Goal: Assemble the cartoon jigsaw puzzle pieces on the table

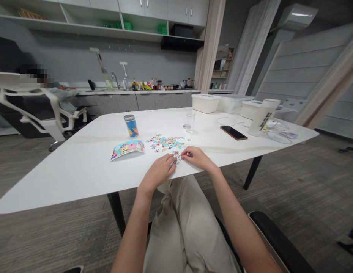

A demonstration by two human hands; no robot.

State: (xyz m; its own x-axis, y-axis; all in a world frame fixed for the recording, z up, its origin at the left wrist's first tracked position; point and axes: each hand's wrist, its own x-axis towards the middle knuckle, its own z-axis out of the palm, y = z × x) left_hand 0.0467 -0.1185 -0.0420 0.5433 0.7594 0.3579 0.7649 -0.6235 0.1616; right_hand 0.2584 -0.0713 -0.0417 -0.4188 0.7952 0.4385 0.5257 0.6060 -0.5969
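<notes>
A few small colourful puzzle pieces [176,154] lie together near the table's front edge, between my hands. My left hand [158,172] rests palm down on the table, fingers stretched out, fingertips touching the left side of these pieces. From the right, my right hand [197,157] comes in with thumb and fingers pinched at their edge; the piece in that pinch is mostly hidden. Just beyond both hands spreads a loose pile of puzzle pieces [166,143]. To its left lies a curved cartoon picture sheet [128,149], its middle bowed off the table.
Behind the sheet stands a blue can with a grey lid [131,126]. A clear container [190,123], a phone [234,132], a white tumbler [263,117] and cables are farther right on the white table [74,163]. White bins [205,103] line the back. Another person sits at far left.
</notes>
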